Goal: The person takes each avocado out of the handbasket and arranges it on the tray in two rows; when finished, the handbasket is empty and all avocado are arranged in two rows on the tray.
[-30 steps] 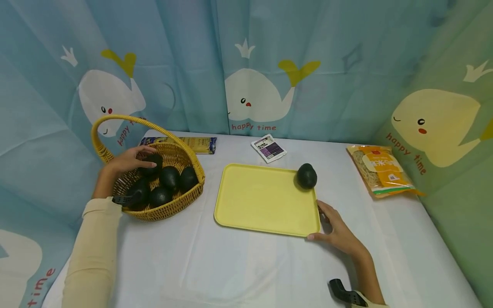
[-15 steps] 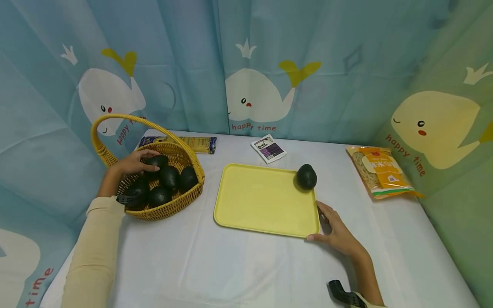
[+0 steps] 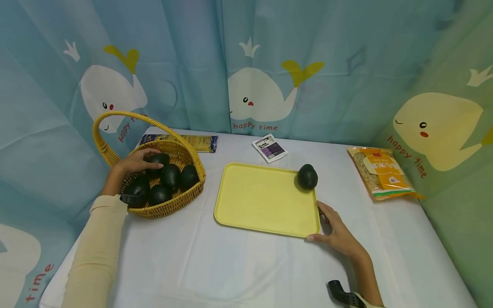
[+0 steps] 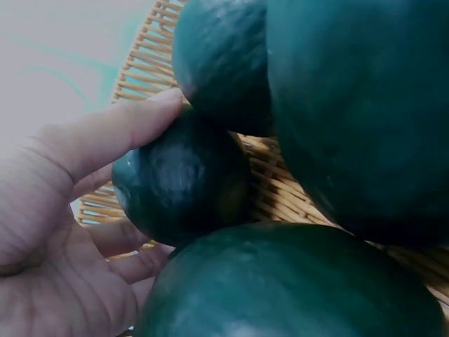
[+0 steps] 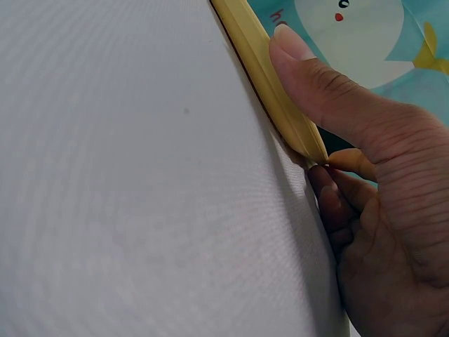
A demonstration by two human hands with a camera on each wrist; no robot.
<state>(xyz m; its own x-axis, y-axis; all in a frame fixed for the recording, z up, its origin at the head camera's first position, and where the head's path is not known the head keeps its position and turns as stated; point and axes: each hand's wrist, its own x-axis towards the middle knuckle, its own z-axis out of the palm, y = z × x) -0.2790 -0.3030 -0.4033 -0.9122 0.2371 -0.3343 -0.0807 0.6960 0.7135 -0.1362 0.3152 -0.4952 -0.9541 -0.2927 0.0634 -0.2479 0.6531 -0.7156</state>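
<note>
In the head view my left hand (image 3: 138, 162) reaches into a yellow wicker basket (image 3: 173, 208). Its thumb and fingers curl round a dark green avocado (image 4: 186, 179), the thumb on one side and the fingers partly hidden beyond it in the left wrist view. Several other avocados (image 3: 170, 176) lie close against it. On the white cloth, my right hand (image 3: 337, 233) holds the near right corner of a yellow tray (image 3: 265, 201), thumb at the front edge and fingers along the right side. One avocado (image 3: 307, 176) sits at the tray's far right corner.
The basket's tall handle (image 3: 154, 123) arches over the left forearm side. Behind the basket lies a blue and yellow packet (image 3: 202, 143). A white and purple sachet (image 3: 269, 148) is behind the tray, and an orange bag of grain (image 3: 383, 172) lies at right. Printed curtains surround the table.
My left hand has shifted slightly right inside the basket, its fingers now further over the avocado, which has moved a little right with it. My right hand stays at the tray corner.
</note>
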